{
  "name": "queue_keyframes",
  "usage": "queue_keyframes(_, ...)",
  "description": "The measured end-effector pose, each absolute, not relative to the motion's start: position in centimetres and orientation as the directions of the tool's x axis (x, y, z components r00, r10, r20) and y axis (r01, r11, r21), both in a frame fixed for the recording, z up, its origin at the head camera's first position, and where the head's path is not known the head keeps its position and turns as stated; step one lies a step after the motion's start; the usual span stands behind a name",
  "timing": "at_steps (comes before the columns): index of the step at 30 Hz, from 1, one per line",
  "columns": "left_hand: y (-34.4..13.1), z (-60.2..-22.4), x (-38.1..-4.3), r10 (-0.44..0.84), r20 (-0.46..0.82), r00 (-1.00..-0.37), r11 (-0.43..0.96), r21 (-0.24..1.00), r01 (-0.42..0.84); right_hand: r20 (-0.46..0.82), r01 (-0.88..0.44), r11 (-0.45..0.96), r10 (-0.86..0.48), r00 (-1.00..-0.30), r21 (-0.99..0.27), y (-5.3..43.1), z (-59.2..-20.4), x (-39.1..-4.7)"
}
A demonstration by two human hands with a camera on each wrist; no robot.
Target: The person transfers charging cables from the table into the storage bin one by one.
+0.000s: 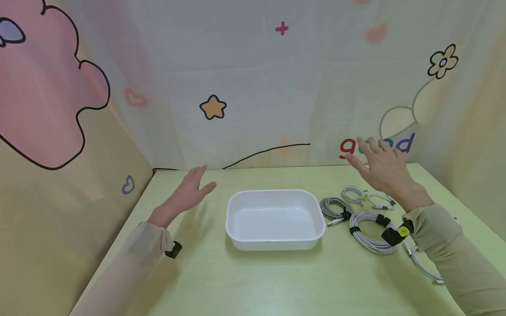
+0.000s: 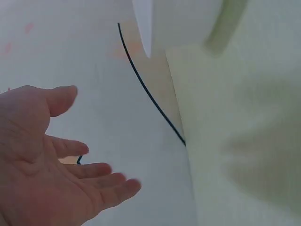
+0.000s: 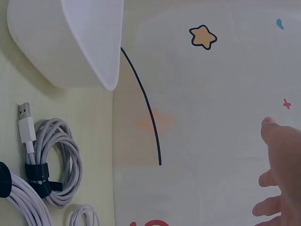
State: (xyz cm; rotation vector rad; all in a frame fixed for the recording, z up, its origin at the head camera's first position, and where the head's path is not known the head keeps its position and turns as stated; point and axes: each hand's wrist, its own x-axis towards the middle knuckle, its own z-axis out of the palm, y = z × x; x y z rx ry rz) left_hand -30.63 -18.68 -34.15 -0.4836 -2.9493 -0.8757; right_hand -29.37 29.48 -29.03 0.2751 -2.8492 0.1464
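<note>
Beige sleeves [image 1: 118, 272] come nearest, one behind each hand. From where I stand, the person's left hand [image 1: 189, 192] hangs above the table [image 1: 276, 281], thumb well apart from its extended fingers, gripping nothing. Just right of it, untouched, sits a white tray [image 1: 276, 219], between the two hands. Then, below and to the left of the right hand [image 1: 385, 171], lie a gray cable coil [image 3: 73, 155], a small white coil [image 1: 348, 199] and a larger white coil [image 1: 371, 246]. That hand hovers, fingers extended, thumb spread wide, holding nothing.
</note>
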Motion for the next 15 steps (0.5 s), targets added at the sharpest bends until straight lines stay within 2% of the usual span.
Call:
queue_keyframes(3,-18.1,-34.6,-30.5,0.300,-0.047,-0.953,0.674,0.717,0.177,0.261,-0.198,0.978,-0.173,-0.950,-0.072,29.3,-29.0,-29.4)
queue_keyframes(6,-17.3,-35.5,-30.4,0.318,-0.215,-0.924,0.538,0.843,-0.011,0.244,-0.202,0.977,-0.180,-0.953,-0.068,29.2,-29.2,-29.4)
queue_keyframes(10,-16.3,-37.1,-30.3,0.355,-0.326,-0.876,0.419,0.894,-0.162,0.199,-0.212,0.971,-0.188,-0.962,-0.109,28.9,-29.6,-29.7)
queue_keyframes(15,-15.7,-38.0,-30.5,0.370,-0.361,-0.856,0.323,0.914,-0.246,0.122,-0.223,0.954,-0.202,-0.972,-0.199,28.4,-30.4,-30.3)
